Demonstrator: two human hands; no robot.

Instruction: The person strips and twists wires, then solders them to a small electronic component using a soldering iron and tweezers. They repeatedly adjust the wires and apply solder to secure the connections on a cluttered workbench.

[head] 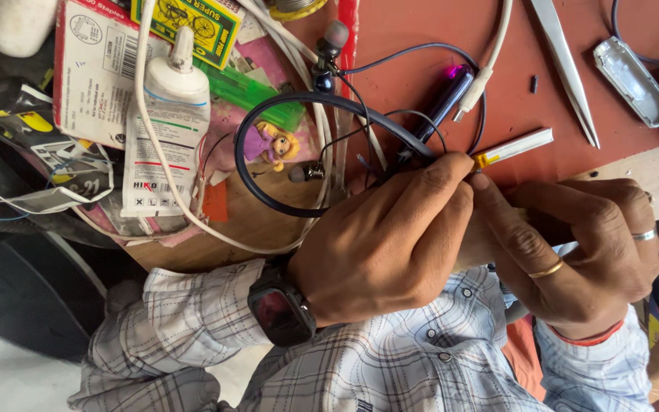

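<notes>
A head-worn camera looks down at two hands meeting at the centre right of the frame, over a red counter point(634, 30). The left hand point(390, 244), with a dark smartwatch point(280, 309) on its wrist and a plaid sleeve, has its fingers curled together and pinched on the end of a black neckband earphone point(268, 114). The band loops out to the left, towards the middle of the frame; its thin wires and earbuds trail across the loop. The right hand point(573, 244), wearing two rings, is closed as well, its fingertips pressed against the left hand's. Just what the right fingertips grip is hidden between the two hands. A small white stick-shaped part with a yellow end point(514, 147) pokes out just above the fingertips; whether it is held cannot be told.

At upper left lie a white glue tube point(173, 99), printed cartons, a green lighter point(249, 91) and a tiny doll figure point(272, 145) inside the band's loop, all crossed by a white cable point(146, 137). At upper right, metal tweezers point(570, 69) and a small silver case point(634, 80) are partly cut off by the frame edge.
</notes>
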